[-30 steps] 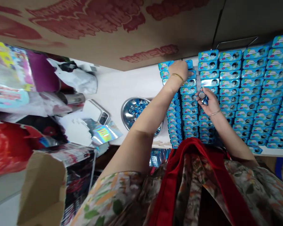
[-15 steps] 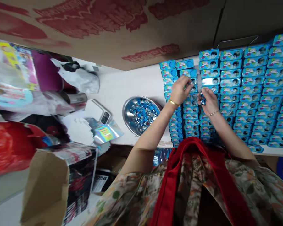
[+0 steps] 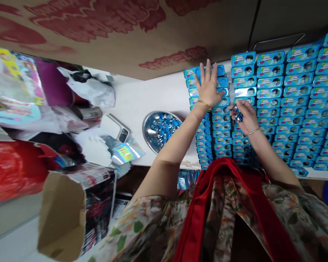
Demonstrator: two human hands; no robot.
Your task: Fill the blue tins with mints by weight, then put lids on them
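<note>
My left hand (image 3: 208,87) is spread over the two leftmost columns of blue tins, its fingers stretched toward the back wall of cardboard. It holds nothing that I can see, and its fingertips overlap the farthest tins (image 3: 190,73). Curled just to the right, my right hand (image 3: 247,117) is closed around a few small round blue-and-silver pieces (image 3: 239,115). Beneath it lie more printed tins (image 3: 245,82), set in long columns. A metal bowl (image 3: 147,140) to the left contains many of the same small pieces.
A large cardboard box (image 3: 120,54) bounds the table's far side. Left of the bowl are a white scale (image 3: 113,127), shiny packaging (image 3: 125,151) and plastic bags (image 3: 98,92). An opened carton (image 3: 62,214) stands at lower left. Tin columns (image 3: 300,94) fill the right side.
My left hand has gone from pinched fingers over the second column to spread fingers reaching farther back. My right hand has shifted slightly right and down, still holding the small pieces.
</note>
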